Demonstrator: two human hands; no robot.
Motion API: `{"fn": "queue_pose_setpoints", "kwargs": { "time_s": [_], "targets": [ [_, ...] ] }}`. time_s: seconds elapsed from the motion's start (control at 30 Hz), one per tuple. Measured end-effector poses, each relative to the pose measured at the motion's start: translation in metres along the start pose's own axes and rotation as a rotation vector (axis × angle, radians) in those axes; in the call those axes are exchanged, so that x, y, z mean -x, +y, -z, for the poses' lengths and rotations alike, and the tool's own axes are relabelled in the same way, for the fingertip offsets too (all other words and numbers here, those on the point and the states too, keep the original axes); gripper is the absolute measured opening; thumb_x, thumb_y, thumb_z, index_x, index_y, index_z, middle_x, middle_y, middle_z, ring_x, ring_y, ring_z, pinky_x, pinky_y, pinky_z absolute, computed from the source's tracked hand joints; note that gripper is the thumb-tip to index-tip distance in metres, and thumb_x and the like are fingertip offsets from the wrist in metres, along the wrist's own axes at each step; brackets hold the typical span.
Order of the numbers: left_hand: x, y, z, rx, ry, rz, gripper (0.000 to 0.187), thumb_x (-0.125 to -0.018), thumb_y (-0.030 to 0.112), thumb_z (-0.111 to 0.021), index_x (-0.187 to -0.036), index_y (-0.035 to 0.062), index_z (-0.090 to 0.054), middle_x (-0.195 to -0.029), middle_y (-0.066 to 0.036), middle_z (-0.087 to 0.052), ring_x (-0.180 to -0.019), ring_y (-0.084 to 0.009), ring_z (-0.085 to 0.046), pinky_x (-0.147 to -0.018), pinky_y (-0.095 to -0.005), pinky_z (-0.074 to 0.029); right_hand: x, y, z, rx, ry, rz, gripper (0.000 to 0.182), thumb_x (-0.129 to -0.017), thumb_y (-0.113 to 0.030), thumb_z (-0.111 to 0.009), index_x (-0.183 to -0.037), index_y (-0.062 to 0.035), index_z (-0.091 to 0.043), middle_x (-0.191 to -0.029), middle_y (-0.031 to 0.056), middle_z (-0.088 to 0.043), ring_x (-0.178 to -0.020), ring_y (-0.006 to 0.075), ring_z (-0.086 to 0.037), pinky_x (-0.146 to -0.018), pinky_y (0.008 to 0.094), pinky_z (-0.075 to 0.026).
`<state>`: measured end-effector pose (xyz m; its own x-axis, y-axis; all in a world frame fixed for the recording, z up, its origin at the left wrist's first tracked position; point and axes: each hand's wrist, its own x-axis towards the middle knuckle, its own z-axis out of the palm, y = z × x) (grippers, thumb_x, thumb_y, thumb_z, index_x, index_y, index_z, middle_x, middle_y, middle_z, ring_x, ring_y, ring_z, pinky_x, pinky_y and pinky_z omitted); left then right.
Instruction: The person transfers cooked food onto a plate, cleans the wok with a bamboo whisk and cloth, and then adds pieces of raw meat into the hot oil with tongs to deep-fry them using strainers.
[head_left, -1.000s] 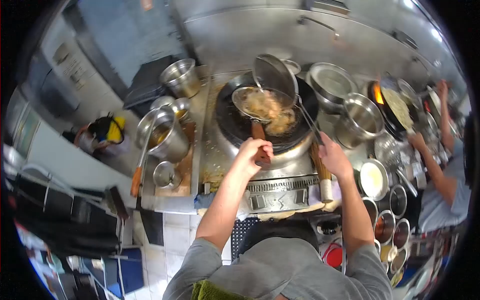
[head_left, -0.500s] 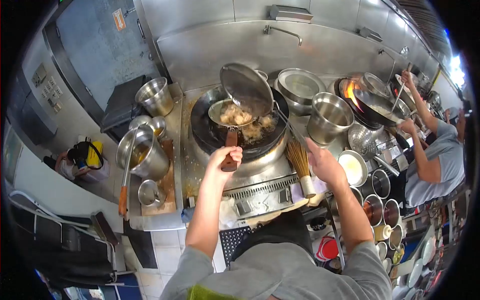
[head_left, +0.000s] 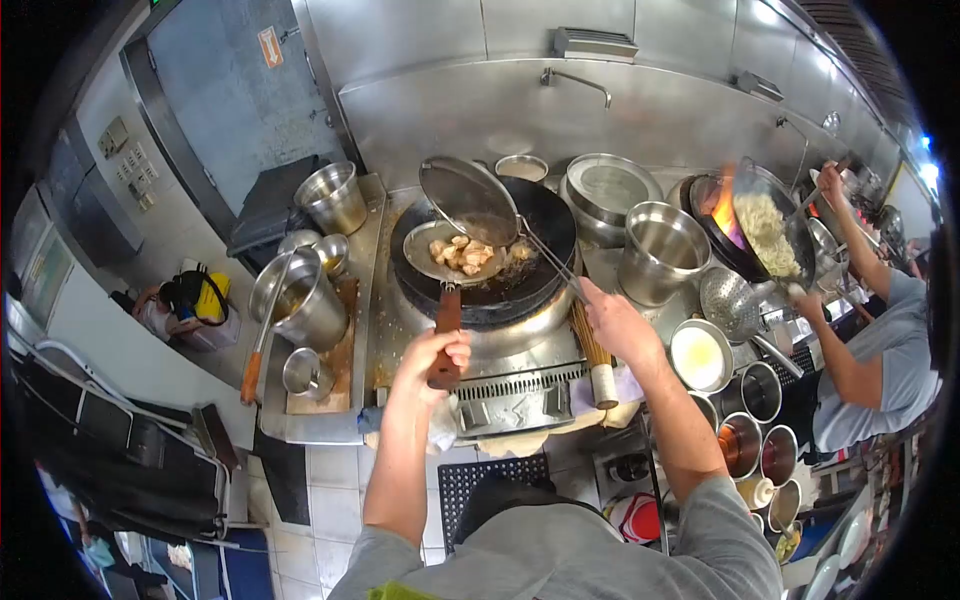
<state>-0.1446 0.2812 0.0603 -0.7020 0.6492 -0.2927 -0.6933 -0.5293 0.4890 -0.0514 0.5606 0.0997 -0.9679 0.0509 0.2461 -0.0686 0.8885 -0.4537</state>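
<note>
My left hand point(head_left: 428, 362) is closed around the wooden handle point(head_left: 447, 325) of a round strainer point(head_left: 418, 240). Pale cooked pieces of food point(head_left: 465, 254) lie in that strainer, over the big black wok point(head_left: 550, 215). My right hand point(head_left: 618, 318) grips the long metal handle of a second, larger strainer point(head_left: 465, 198), which is tilted up above the first. Some browned bits point(head_left: 519, 252) show in the wok below its lower edge. A bamboo brush point(head_left: 597, 362) lies just below my right hand, on the stove front.
Metal pots point(head_left: 664, 252) stand right of the wok, near a perforated ladle point(head_left: 730, 300) and a bowl of pale liquid point(head_left: 701, 357). Left is a pot point(head_left: 300, 300) with a long-handled tool. Far right, a co-worker point(head_left: 870, 330) tosses food in a flaming wok point(head_left: 725, 240).
Both strainers have shifted slightly left in view, and the food in the lower one shows more clearly. The co-worker's wok has tipped up, with food thrown up its side.
</note>
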Motion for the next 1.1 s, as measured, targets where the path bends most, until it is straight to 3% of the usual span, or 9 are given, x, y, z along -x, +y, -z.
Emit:
{"fn": "queue_pose_setpoints", "kwargs": {
  "time_s": [0.1, 0.17, 0.23, 0.37, 0.47, 0.57, 0.67, 0.97, 1.1],
  "targets": [
    [-0.009, 0.016, 0.016, 0.053, -0.085, 0.042, 0.01, -0.083, 0.0, -0.054, -0.087, -0.0083, -0.05, -0.071, -0.007, -0.05, -0.059, -0.0106, -0.05, -0.049, -0.022, -0.041, 0.019, -0.006, -0.003, -0.025, -0.03, -0.002, 0.05, -0.076, 0.003, -0.048, -0.126, 0.0059, -0.039, -0.085, 0.0278, -0.06, -0.084, 0.0416, -0.059, -0.074, 0.0475, -0.046],
    [0.014, 0.0, -0.01, -0.169, 0.093, -0.068, 0.008, -0.082, -0.001, -0.054, -0.084, -0.0061, -0.048, -0.071, -0.007, -0.049, -0.058, -0.0112, -0.05, -0.049, -0.0236, -0.042, 0.004, -0.007, 0.006, -0.007, -0.002, -0.001, 0.049, -0.078, 0.002, -0.047, -0.126, 0.0045, -0.039, -0.086, 0.0277, -0.06, -0.084, 0.0415, -0.058, -0.074, 0.0474, -0.046],
    [0.0, 0.014, 0.022, -0.171, -0.002, -0.017, 0.007, -0.082, -0.002, -0.054, -0.082, -0.0054, -0.047, -0.073, -0.007, -0.049, -0.057, -0.0117, -0.049, -0.05, -0.0245, -0.042, 0.013, 0.0, 0.0, -0.023, -0.043, -0.024, 0.045, -0.081, -0.001, -0.047, -0.125, 0.0018, -0.042, -0.086, 0.0278, -0.06, -0.084, 0.0415, -0.058, -0.074, 0.0477, -0.046],
    [0.002, 0.02, 0.017, -0.087, 0.034, 0.009, 0.011, -0.084, -0.003, -0.052, -0.09, -0.0091, -0.045, -0.082, -0.011, -0.05, -0.061, -0.0103, -0.048, -0.051, -0.0205, -0.042, 0.018, -0.007, -0.005, 0.025, -0.001, -0.052, 0.044, -0.082, -0.004, -0.05, -0.125, -0.0005, -0.044, -0.084, 0.0283, -0.06, -0.081, 0.0422, -0.059, -0.072, 0.0484, -0.046],
    [-0.017, 0.05, 0.062, -0.067, -0.068, 0.02, 0.017, -0.082, -0.005, -0.052, -0.097, -0.0074, -0.043, -0.082, -0.01, -0.051, -0.061, -0.0111, -0.048, -0.05, -0.022, -0.043, 0.028, -0.022, -0.016, -0.004, -0.002, -0.116, 0.044, -0.082, -0.004, -0.05, -0.126, -0.0008, -0.043, -0.084, 0.0286, -0.06, -0.082, 0.0422, -0.059, -0.072, 0.0482, -0.047],
    [0.03, 0.048, 0.016, -0.336, 0.063, -0.028, 0.007, -0.082, 0.0, -0.053, -0.086, -0.0022, -0.048, -0.075, -0.009, -0.051, -0.058, -0.0118, -0.05, -0.049, -0.0258, -0.042, 0.007, -0.03, -0.014, 0.032, 0.076, -0.119, 0.045, -0.082, -0.004, -0.05, -0.127, -0.001, -0.043, -0.084, 0.0285, -0.06, -0.083, 0.0427, -0.059, -0.073, 0.0481, -0.047],
    [0.007, 0.069, 0.078, -0.393, 0.034, 0.058, 0.022, -0.082, -0.004, -0.052, -0.098, 0.0035, -0.039, -0.077, -0.01, -0.051, -0.057, -0.0138, -0.052, -0.046, -0.0305, -0.044, 0.026, -0.042, -0.045, 0.027, 0.093, -0.134, 0.046, -0.082, -0.004, -0.049, -0.127, -0.0015, -0.042, -0.086, 0.0281, -0.06, -0.084, 0.0433, -0.058, -0.075, 0.0483, -0.046],
    [0.013, 0.069, 0.048, -0.614, 0.119, -0.06, 0.026, -0.081, -0.005, -0.044, -0.101, 0.0066, -0.032, -0.079, -0.008, -0.044, -0.055, -0.0136, -0.049, -0.042, -0.0325, -0.045, 0.003, -0.049, -0.064, 0.026, 0.201, -0.308, 0.045, -0.08, -0.003, -0.049, -0.125, 0.0001, -0.046, -0.096, 0.0293, -0.059, -0.094, 0.042, -0.056, -0.08, 0.0455, -0.044],
    [-0.02, 0.061, 0.046, -0.796, 0.196, -0.124, 0.039, -0.08, -0.004, -0.045, -0.114, 0.0052, -0.026, -0.076, -0.008, -0.048, -0.053, -0.0163, -0.051, -0.042, -0.0324, -0.046, -0.014, -0.042, -0.064, 0.024, 0.214, -0.352, 0.044, -0.081, -0.004, -0.049, -0.124, 0.0006, -0.046, -0.096, 0.0288, -0.059, -0.095, 0.0419, -0.056, -0.081, 0.0442, -0.045]
  ]
}}
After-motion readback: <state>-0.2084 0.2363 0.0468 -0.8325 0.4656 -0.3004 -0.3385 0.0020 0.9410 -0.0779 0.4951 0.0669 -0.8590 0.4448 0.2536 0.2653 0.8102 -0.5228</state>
